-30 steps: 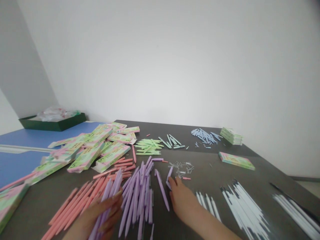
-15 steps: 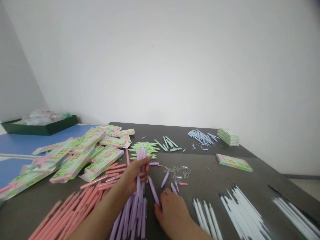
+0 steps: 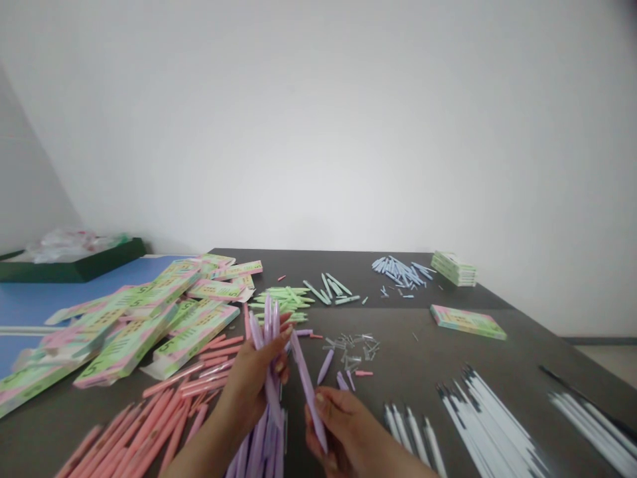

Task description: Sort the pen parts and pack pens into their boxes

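In my left hand (image 3: 259, 375) I grip several purple pen barrels (image 3: 269, 325), held upright in a small bunch above the table. My right hand (image 3: 343, 425) pinches one more purple pen barrel (image 3: 307, 378), its upper end leaning close to my left fingertips. Below my left hand lies a pile of purple pen barrels (image 3: 261, 438). Just beyond my right hand are a short purple piece (image 3: 326, 366) and a few other small purple parts. Small clear plastic parts (image 3: 352, 344) are scattered a little farther off.
Pink pen barrels (image 3: 144, 431) lie at left, below overlapping printed boxes (image 3: 169, 299). Green (image 3: 286, 299) and blue parts (image 3: 398, 269) are farther back. White refills (image 3: 490, 425) lie at right. Stacked boxes (image 3: 452, 269) stand at the far right; a dark green tray (image 3: 99, 259) is at far left.
My right hand has lifted a purple pen barrel off the table and turned it up beside my left hand. The bunch in my left hand has shifted slightly left and spread.
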`<state>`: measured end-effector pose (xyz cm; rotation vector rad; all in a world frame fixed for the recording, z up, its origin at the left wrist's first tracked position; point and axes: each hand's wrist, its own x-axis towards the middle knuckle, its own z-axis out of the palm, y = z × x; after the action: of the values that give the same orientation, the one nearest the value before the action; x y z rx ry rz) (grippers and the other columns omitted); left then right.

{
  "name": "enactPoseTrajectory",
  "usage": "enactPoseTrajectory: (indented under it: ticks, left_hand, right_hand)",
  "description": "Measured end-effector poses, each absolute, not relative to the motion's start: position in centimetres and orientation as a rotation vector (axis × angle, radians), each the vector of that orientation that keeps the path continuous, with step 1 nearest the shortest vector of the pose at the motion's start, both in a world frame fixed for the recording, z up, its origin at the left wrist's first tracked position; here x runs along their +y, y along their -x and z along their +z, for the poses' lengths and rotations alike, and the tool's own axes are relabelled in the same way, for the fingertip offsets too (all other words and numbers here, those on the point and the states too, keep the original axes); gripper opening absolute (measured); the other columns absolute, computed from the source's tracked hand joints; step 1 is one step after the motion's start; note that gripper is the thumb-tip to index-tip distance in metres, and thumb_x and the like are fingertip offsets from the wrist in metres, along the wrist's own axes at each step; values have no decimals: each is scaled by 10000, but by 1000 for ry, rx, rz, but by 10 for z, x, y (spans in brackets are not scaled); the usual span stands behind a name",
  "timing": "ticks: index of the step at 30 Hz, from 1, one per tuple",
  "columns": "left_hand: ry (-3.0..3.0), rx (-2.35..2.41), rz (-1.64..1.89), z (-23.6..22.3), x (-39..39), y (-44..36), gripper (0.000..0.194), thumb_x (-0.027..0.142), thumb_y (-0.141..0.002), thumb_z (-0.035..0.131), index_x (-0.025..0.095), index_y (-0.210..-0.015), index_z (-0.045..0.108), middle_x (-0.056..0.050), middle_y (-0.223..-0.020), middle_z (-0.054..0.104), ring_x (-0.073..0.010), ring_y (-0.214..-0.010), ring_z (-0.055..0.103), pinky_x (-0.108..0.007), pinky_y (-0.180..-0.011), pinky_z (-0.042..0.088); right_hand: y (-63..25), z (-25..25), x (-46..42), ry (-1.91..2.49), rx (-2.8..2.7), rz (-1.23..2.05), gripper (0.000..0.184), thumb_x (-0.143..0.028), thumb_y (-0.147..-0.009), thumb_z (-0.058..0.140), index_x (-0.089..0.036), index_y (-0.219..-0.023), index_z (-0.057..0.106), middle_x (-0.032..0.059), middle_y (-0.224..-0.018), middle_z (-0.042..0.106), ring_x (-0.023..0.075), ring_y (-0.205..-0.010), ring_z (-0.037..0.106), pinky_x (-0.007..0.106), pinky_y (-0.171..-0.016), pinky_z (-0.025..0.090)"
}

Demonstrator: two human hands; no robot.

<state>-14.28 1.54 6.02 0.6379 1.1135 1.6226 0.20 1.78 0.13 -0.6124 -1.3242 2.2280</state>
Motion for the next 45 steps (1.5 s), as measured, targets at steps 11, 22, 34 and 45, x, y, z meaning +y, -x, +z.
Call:
enactPoseTrajectory:
  ticks: [11,22,34,45]
  left_hand:
    - [-699,1203,1563,54,10,128,233,324,-667,687,109,-744,638,89,-347,373,-12,-291,259,-129,-277,210]
    - [-669,1097,1573,56,8,130,182,292,-680,675,128,-745,633,100,-351,342,-11,-307,237,-127,-292,201]
    - [-634,1120,1408,55,-3,123,282,395,-675,665,142,-594,568,52,-393,427,-39,-298,342,-156,-293,260]
    - [-369,955,1716,93,14,203,69,97,-748,513,133,-788,555,-1,-592,565,-99,-421,522,-212,-366,448]
  right_hand:
    - [4,2,9,504,-1191,2362,508,-631,-624,608,-142,-665,477,-26,-441,494,35,-311,400,143,-301,218]
    - [3,6,5,516,-1232,2314,503,-647,-663,555,-151,-671,470,-42,-436,483,34,-307,377,138,-298,233]
    - [-8,12,11,799,-1698,1803,572,-665,-786,336,-131,-812,537,-37,-514,478,44,-325,368,158,-312,270]
    - [-11,35,49,1225,-2397,629,194,-89,-766,475,-162,-846,636,59,-843,613,164,-795,568,256,-718,396]
